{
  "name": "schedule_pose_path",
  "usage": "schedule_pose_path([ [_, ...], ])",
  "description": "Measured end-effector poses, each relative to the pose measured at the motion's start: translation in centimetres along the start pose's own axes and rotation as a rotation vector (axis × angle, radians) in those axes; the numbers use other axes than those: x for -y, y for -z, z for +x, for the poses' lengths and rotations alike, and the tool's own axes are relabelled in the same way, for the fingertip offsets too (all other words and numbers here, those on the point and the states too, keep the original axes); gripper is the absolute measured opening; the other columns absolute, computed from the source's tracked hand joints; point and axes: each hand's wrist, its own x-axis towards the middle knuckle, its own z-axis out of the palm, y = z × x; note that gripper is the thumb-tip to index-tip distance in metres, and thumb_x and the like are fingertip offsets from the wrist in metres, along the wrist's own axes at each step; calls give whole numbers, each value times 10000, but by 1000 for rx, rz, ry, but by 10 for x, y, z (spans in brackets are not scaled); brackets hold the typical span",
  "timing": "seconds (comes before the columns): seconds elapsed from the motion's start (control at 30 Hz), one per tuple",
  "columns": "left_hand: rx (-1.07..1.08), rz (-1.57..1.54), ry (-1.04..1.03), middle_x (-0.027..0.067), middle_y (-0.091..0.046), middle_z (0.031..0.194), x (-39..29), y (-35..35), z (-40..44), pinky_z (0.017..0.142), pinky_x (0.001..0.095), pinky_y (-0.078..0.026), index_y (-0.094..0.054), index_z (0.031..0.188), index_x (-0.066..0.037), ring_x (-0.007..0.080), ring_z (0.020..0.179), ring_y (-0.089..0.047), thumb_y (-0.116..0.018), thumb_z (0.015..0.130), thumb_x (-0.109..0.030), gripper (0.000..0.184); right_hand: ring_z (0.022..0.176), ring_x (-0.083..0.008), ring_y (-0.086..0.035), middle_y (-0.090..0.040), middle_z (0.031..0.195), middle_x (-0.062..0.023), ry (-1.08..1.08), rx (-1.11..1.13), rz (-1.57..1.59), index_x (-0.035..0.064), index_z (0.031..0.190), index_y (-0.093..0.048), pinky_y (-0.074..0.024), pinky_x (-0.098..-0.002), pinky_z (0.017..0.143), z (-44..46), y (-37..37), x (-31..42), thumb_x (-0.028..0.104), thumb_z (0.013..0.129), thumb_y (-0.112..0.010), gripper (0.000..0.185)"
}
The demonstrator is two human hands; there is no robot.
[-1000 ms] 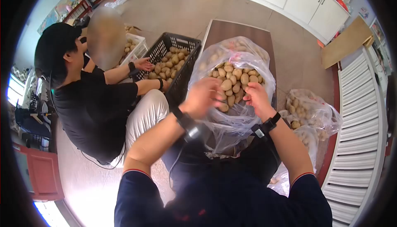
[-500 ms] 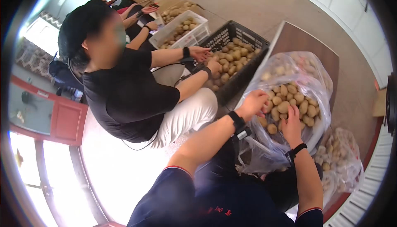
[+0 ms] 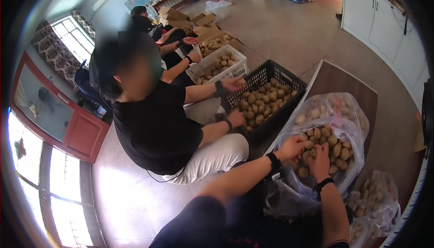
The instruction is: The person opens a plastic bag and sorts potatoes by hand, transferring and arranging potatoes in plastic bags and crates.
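Observation:
A clear plastic bag (image 3: 289, 187) lies open on a dark brown board, with several potatoes (image 3: 337, 150) showing in its mouth. At the left side of that mouth is my left hand (image 3: 291, 148), its fingers curled together; what they hold, if anything, is hidden. Close to its right, my right hand (image 3: 319, 162) reaches down among the potatoes, fingers bent round one of them. The two hands are near each other but apart.
A person in black (image 3: 153, 121) sits at the left, hands at a black crate (image 3: 296, 83) of potatoes. Beyond are a white crate (image 3: 242, 62) and other people. The brown board (image 3: 348, 80) extends behind the bag. More bagged potatoes (image 3: 373, 196) lie at the lower right.
The view has swung left, so the bag and crates appear farther right. My hands have come closer together over the potatoes, and my right hand's fingers have closed round one.

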Motion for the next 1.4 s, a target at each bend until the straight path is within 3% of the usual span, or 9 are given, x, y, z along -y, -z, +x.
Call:
schedule_pose_path([
  [0.1,51,-78,27,42,-589,900,3,-4,-18,490,307,-526,-563,1056,-79,162,585,-607,-544,911,-280,249,847,-305,-608,-537,1069,-142,73,-177,151,73,1121,-540,-516,-400,691,-5,8,-4,68,752,-623,378],
  [0.17,62,-83,39,57,-575,961,3,-5,-25,516,311,-524,-552,1083,-81,175,618,-617,-558,912,-351,320,787,-198,-597,-566,957,-87,-542,72,1011,72,1115,-536,-499,-310,627,-9,21,-1,118,843,-572,277],
  [0.3,70,-50,80,100,-571,1071,-1,-3,-31,557,331,-530,-522,1151,-76,215,665,-632,-533,916,-446,438,543,-104,-507,-560,795,-49,-653,150,1200,51,1099,-535,-406,-240,447,-20,47,29,333,983,-478,311],
  [0.43,165,-177,198,156,-555,1204,-2,-8,-33,606,377,-540,-477,1240,-72,279,714,-647,-469,927,-529,554,558,-161,-549,-586,746,-70,-611,256,974,32,1050,-563,-439,-301,473,-21,49,51,396,1001,-443,387],
  [0.47,245,-276,256,168,-548,1235,-1,-9,-32,615,387,-542,-461,1269,-73,297,728,-650,-450,935,-537,571,699,-300,-626,-633,784,-151,-332,68,730,5,1013,-577,-479,-414,623,-21,26,44,387,1001,-439,407],
  [0.6,351,-300,211,131,-582,1184,1,-6,-29,606,397,-540,-534,1236,-112,305,788,-651,-491,947,-458,452,857,-441,-603,-635,899,-251,-194,84,437,-7,1035,-575,-461,-471,730,-19,40,71,338,997,-437,373],
  [0.83,115,-442,148,70,-635,905,1,29,-5,628,354,-523,-596,1091,-105,252,794,-635,-637,886,-242,249,899,-395,-609,-643,937,-199,-176,24,426,42,1131,-546,-475,-455,765,-37,21,50,279,957,-528,294],
  [0.93,-61,-578,46,84,-614,833,12,61,23,590,396,-461,-574,957,-114,294,716,-604,-588,925,-379,268,897,-386,-611,-632,947,-182,-229,221,360,47,1157,-530,-478,-451,760,-46,23,38,251,929,-547,306],
  [1.4,-532,-887,-70,132,-547,1140,35,158,56,755,445,-559,-485,1193,-43,296,985,-561,-533,967,-209,285,836,-328,-638,-576,1056,-114,120,272,-76,112,1138,-577,-521,-444,687,-75,-16,8,107,816,-569,322],
])
